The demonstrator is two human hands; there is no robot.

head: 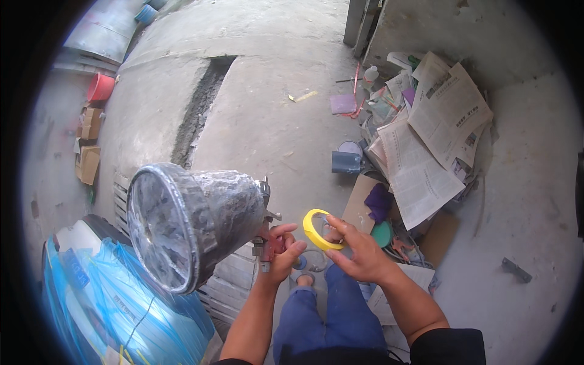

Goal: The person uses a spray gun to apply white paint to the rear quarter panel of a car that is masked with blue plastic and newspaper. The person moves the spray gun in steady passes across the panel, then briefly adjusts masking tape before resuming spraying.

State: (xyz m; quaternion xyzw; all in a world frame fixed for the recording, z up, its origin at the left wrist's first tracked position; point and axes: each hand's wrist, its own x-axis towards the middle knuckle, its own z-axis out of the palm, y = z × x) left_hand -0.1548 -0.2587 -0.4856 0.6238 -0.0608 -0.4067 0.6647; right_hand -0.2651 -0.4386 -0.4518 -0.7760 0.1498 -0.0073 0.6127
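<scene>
My left hand (284,253) is closed around the red body of a spray gun (267,244). Its large, paint-crusted cup (219,205) tilts to the left, round end towards me. In my right hand (360,251) is a roll of yellow masking tape (315,235), the fingers passing into and around the ring. The roll sits a short gap to the right of my left fingertips. Below the hands, a grey hose loop (319,255) shows near my feet.
A vehicle wrapped in blue plastic film (137,315) stands at the lower left. Newspapers (449,109) are heaped against the right wall, with tins (346,162) and a purple cloth (378,202) beside them. A trench (200,109) cuts the concrete floor; a red bucket (101,87) and cardboard boxes (89,159) line the left.
</scene>
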